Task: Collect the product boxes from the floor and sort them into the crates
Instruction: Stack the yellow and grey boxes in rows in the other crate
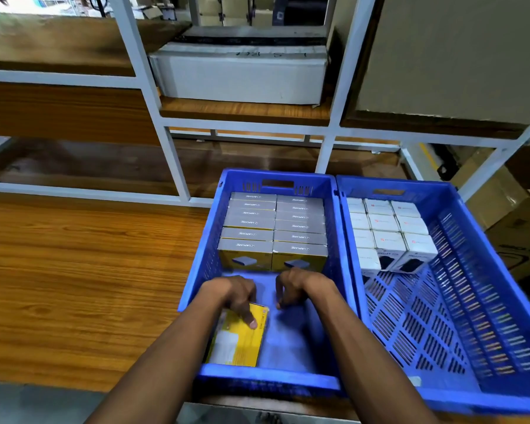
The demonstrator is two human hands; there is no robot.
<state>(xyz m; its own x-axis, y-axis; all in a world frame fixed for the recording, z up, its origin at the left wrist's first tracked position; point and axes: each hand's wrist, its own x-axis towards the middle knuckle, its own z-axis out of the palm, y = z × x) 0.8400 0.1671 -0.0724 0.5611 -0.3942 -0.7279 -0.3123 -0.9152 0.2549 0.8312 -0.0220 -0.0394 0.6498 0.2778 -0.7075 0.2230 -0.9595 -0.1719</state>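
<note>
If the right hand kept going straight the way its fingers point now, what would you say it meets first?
Most likely the bare floor of the left blue crate: the right hand curls its fingers downward over it, holding nothing. Depth is unclear, so it may already touch.

The light is even and fairly bright, falling from overhead, so that a soft sheen lies on the wooden table [74,270] and the grey lids of the boxes [248,221] in the left crate [202,270], with only faint shadows under the hands on the crate floor. The wide lens bends the white shelf frame [153,96] outward and stretches the right crate [487,270] toward the frame's edge. Blur smears the top left corner, the shelf boards at the left and the right crate's slotted wall, while the print on the boxes is soft and only partly readable.
</note>
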